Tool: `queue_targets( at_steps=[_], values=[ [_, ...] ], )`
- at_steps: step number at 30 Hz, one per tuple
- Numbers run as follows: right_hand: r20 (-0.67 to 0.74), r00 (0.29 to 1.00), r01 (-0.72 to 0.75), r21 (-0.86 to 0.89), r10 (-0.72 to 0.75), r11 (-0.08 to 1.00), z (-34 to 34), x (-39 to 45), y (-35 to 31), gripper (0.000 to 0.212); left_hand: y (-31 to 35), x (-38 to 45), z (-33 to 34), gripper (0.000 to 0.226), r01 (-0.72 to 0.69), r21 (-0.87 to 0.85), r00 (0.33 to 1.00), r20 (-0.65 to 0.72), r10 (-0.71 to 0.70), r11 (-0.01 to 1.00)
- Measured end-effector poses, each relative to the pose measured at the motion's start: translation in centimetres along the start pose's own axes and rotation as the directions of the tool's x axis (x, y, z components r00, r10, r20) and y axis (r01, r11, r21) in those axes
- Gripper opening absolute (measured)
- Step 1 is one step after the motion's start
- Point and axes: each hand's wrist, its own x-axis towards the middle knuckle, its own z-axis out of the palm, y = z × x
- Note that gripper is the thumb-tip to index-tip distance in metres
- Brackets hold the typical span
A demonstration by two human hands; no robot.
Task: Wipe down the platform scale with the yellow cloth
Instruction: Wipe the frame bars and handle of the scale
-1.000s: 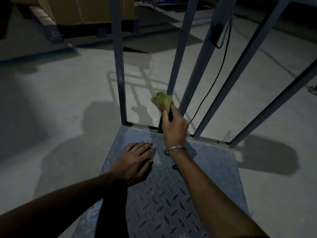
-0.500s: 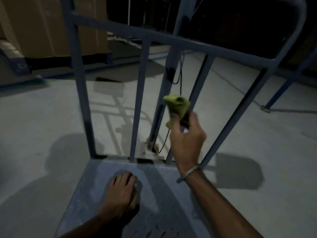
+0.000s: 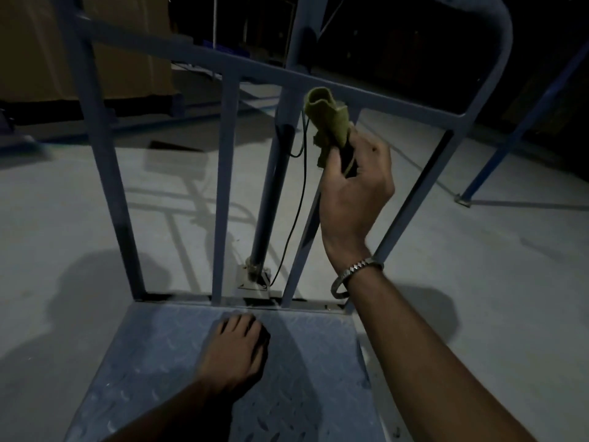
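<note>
Right hand (image 3: 353, 186) grip clamps yellow cloth (image 3: 325, 118), seemingly around rail; left hand (image 3: 237, 352) flat on platform (image 3: 153, 352).

You have two hands in view: one left hand (image 3: 237, 352) and one right hand (image 3: 353, 189). There is one yellow cloth (image 3: 325, 114), one platform scale (image 3: 153, 362), one bracelet (image 3: 355, 275), and one black cable (image 3: 291, 218). The scale's back rail (image 3: 191, 55) shows four upright bars and one round pole (image 3: 271, 199).
</note>
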Motion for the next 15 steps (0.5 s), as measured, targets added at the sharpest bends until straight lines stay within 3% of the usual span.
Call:
queue_targets(
  at_steps=[5,8,12,15],
  values=[
    [0.014,0.994,-0.106,0.022,0.106,0.994,-0.1,-3.6,1.1,0.033,0.2,-0.1,-0.4,0.027,0.008,0.027,1.0,-0.015,-0.008,1.0],
    [0.133,0.973,-0.19,-0.003,0.189,0.982,-1.0,-8.2,3.1,0.028,0.4,-0.1,-0.4,0.036,0.017,0.014,1.0,0.011,-0.017,1.0],
    [0.36,0.88,-0.324,-0.025,0.311,0.946,-2.5,-10.6,4.8,0.012,0.0,-0.5,-0.2,0.055,0.039,-0.01,0.993,0.113,-0.037,0.999],
    [0.304,0.896,-0.35,0.03,0.325,0.936,-3.1,-7.0,2.9,0.017,0.3,-0.8,-0.6,0.068,0.03,-0.048,0.989,0.149,-0.022,0.998]
  ],
)
